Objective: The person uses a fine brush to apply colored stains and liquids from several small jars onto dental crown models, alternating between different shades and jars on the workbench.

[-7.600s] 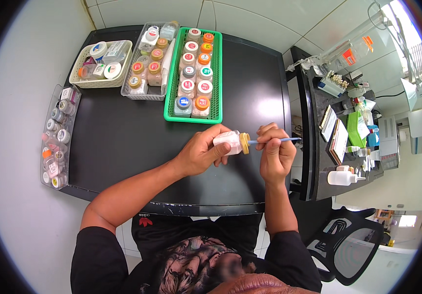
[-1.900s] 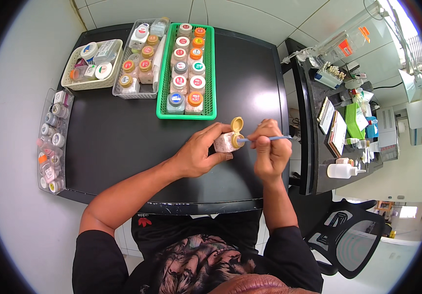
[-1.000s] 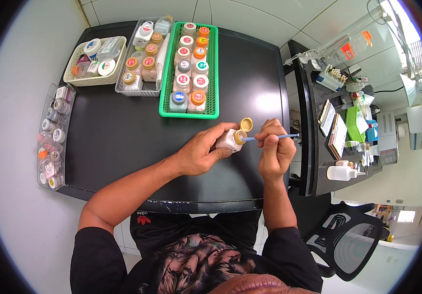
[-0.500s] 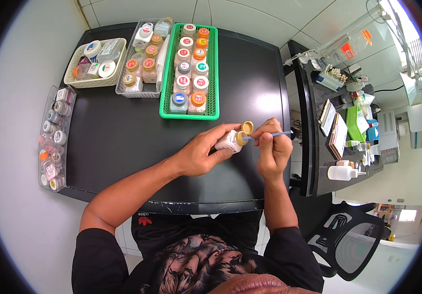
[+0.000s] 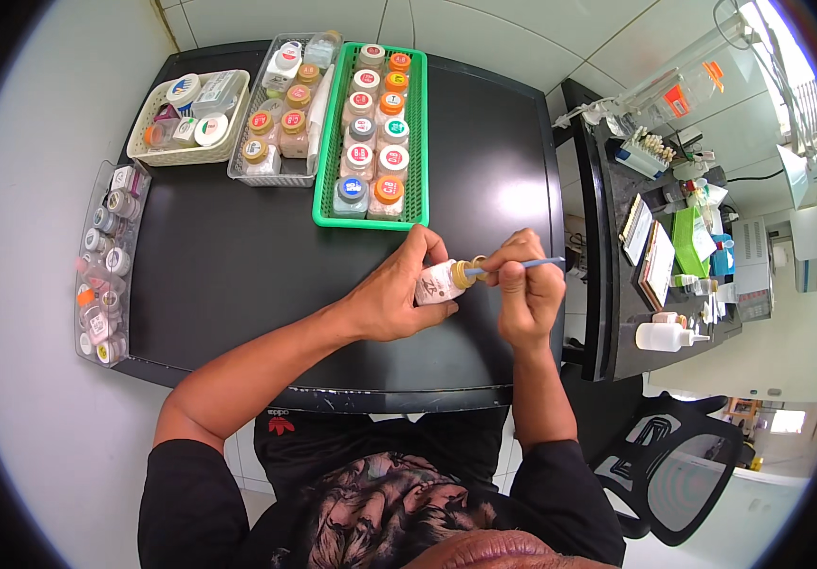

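Already the jar (image 5: pixel 438 284), just right of the frame's centre, is open, tilted and clamped in my left hand (image 5: pixel 391 302); my right hand (image 5: pixel 528 292) pinches the blue stick (image 5: pixel 543 261) at its mouth; the gold lid (image 5: pixel 479 263) isn't yet closed.

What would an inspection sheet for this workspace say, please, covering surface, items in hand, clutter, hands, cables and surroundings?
Surface: black table, pale marks along its front edge.
Things: gold-necked jar, tipped with its mouth rightward; blue stick reaches the mouth, depth unclear.
Clutter: green basket of capped jars, translucent bin, cream basket, clear tray at far left.
Hands: left hand grips the gold-necked jar; right hand grips the stick.
Cables: dark cable beyond the side bench, away from both hands.
Surroundings: white bottle on the bench, mesh chair, tiled wall.
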Demonstrator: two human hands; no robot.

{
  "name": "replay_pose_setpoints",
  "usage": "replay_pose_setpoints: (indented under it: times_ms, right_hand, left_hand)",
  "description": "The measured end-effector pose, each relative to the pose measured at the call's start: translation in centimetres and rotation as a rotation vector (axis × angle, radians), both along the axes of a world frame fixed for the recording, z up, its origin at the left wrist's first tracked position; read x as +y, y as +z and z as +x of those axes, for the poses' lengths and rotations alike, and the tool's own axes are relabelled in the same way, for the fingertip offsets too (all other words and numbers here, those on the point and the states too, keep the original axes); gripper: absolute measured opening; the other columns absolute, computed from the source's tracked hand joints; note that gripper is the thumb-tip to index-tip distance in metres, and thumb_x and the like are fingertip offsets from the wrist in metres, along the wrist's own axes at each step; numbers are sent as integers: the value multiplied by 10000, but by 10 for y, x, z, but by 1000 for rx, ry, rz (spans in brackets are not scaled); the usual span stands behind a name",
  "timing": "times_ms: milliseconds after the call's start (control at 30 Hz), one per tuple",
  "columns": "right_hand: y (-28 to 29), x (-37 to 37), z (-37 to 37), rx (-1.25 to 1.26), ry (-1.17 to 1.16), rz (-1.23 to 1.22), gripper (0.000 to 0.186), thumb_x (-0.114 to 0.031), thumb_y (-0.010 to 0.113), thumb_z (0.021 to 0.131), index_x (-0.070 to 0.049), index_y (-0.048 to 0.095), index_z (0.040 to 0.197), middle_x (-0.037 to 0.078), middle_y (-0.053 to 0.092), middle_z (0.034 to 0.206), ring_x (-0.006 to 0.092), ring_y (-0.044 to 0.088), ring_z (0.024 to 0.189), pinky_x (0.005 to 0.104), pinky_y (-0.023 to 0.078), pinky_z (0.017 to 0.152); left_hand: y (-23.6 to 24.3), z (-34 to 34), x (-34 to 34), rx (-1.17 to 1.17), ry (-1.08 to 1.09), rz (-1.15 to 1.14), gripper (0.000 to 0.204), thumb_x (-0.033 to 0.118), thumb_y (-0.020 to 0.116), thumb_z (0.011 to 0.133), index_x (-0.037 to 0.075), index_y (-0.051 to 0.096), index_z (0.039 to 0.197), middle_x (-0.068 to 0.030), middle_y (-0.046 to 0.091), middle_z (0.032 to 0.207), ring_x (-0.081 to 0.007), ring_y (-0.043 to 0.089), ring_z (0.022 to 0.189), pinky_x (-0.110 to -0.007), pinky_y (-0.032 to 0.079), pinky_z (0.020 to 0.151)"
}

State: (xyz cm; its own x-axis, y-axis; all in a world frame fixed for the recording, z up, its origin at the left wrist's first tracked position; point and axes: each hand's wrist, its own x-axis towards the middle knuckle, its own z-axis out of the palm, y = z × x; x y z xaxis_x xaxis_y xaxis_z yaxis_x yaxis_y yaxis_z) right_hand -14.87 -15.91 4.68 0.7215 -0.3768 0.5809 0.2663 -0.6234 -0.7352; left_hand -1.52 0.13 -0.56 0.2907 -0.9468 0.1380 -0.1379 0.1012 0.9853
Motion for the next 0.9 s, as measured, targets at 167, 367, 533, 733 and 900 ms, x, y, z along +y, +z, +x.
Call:
replay_pose_setpoints:
  times_ms: [167,367,533,733,900]
  right_hand:
    - [3,-2,-1,29,6,-37,291,-176,603,1060,-27,707,833,38,609,640,186,510,691,345,396,709]
    - [0,-4,1,-43,-34,-2,299,-175,602,1062,-15,707,832,47,601,648,185,521,694,334,401,670]
    - [4,-5,-4,17,-56,49,315,-181,595,1072,3,697,838,52,599,671,166,524,678,318,400,622]
    - [0,-8,-2,47,-10,16,316,-182,591,1080,6,693,847,61,614,727,133,529,632,293,393,581]
    - [1,-2,0,-64,-47,97,323,-189,589,1084,10,695,852,70,631,746,137,541,628,290,409,583]
  left_hand:
    - [2,1,-1,17,-14,-31,570,65,813,894,58,379,1264,-72,500,1115,-126,617,954,-318,520,761]
    - [5,2,-1,177,-50,-27,481,88,786,925,27,476,1288,-82,584,1131,-148,606,1002,-328,521,855]
    - [10,4,-1,192,-102,-28,564,54,732,979,15,477,1480,-79,608,1275,-136,616,1091,-306,533,954]
    - [11,4,2,76,-24,-89,650,67,757,946,39,467,1527,-77,621,1273,-134,622,1117,-308,539,947]
    - [12,3,0,42,0,-27,669,96,826,888,28,507,1472,-69,675,1191,-130,661,1078,-308,553,880]
